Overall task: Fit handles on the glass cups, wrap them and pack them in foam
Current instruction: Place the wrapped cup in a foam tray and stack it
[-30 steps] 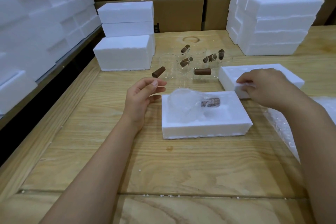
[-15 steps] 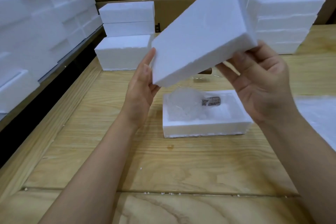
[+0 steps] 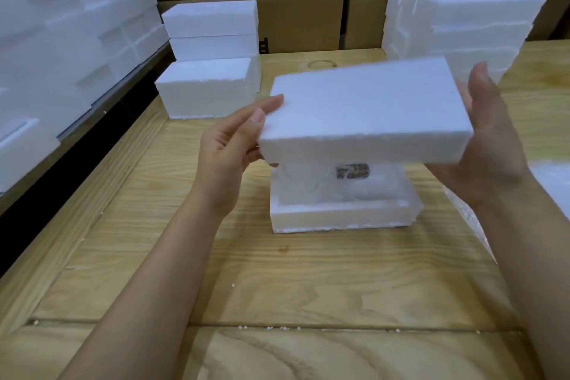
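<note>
- Two hands hold one white foam lid (image 3: 364,111) up in the air, one at each end.
- Left hand (image 3: 228,148) pinches its end, with fingers curled under.
- Right hand (image 3: 490,145) is flat, straight fingers pressed on the other end.
- Below the hands, the foam tray (image 3: 342,219) sits on the wooden table (image 3: 277,287).
- Inside that tray lies the wrapped cup (image 3: 311,182), its brown handle (image 3: 352,170) showing.

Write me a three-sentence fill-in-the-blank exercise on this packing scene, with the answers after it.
1. The left hand and right hand carry the foam lid ____ the foam base.
2. The wrapped cup lies ____ that base.
3. The base rests on a ____ table.
Missing words: above; inside; wooden.
</note>
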